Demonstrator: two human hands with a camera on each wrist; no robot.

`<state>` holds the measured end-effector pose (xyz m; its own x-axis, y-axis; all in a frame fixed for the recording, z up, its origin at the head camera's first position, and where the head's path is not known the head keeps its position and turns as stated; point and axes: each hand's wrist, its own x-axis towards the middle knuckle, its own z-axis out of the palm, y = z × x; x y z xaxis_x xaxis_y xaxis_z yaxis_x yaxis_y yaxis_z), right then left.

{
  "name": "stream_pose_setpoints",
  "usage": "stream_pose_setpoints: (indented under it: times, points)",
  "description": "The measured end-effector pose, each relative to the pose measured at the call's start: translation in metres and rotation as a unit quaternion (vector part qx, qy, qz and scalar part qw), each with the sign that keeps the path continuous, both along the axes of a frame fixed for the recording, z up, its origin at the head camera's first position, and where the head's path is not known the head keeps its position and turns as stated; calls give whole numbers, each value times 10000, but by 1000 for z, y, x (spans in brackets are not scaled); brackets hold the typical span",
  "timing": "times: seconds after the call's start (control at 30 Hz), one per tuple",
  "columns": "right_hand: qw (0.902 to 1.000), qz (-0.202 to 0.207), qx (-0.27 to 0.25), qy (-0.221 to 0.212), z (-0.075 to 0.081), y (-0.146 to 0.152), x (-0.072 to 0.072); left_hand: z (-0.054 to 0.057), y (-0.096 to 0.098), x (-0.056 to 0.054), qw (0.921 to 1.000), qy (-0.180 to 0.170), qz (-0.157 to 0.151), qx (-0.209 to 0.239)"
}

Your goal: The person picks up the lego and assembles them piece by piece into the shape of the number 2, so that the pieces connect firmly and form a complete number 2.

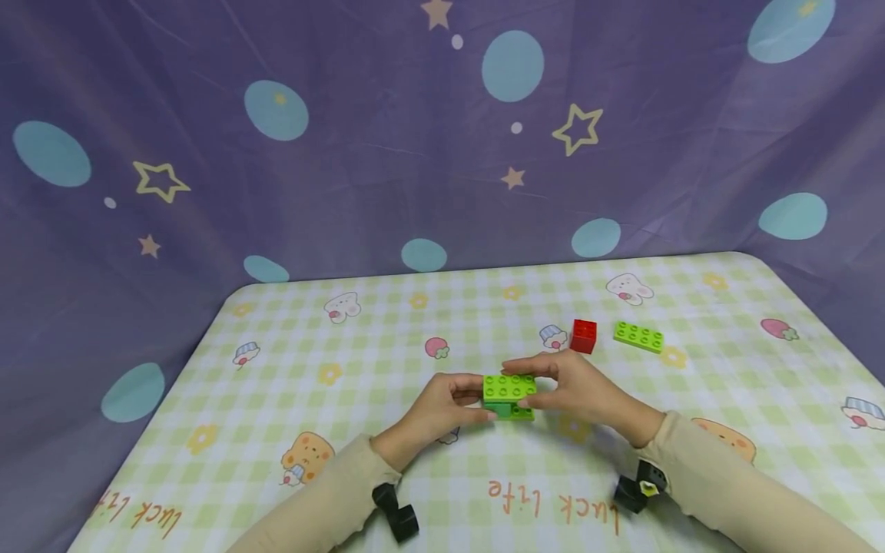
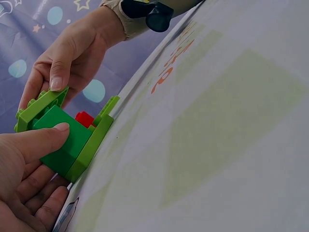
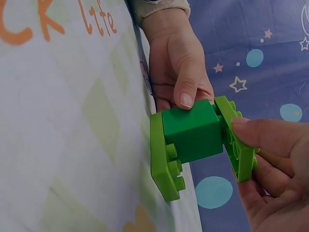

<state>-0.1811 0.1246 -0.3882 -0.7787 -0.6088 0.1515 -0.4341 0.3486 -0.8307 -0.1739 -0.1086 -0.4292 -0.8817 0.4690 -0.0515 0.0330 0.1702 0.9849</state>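
My left hand (image 1: 445, 403) grips a dark green toy brick (image 3: 193, 133) from the left, its thumb on the brick's near side. Under that brick lies a light green building plate (image 3: 161, 159), flat on the table, with studs showing at its right end. A second light green plate (image 1: 509, 389) sits over the brick's top, pinched at its right end between the thumb and fingers of my right hand (image 1: 574, 388). In the right wrist view this upper plate stands a little tilted, and a gap with studs shows between it and the brick.
Behind my right hand a red brick (image 1: 584, 336) stands on the checked tablecloth (image 1: 387, 322). Another light green plate (image 1: 639, 336) lies to its right, studs up. A purple curtain (image 1: 387, 177) with stars and ovals hangs behind the table.
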Motion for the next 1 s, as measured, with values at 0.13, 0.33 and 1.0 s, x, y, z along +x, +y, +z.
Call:
stream_pose_setpoints:
  times: [0.13, 0.33, 1.0]
  points:
    - [9999, 50, -50, -114, 1, -1, 1, 0, -1, 0, 10000, 5, -18, 52]
    - [9999, 38, -49, -110, 0, -1, 1, 0, -1, 0, 9998, -7, -91, 150]
    - [10000, -51, 61, 56, -2, 0, 1, 2, -3, 1, 9966, -128, -94, 809]
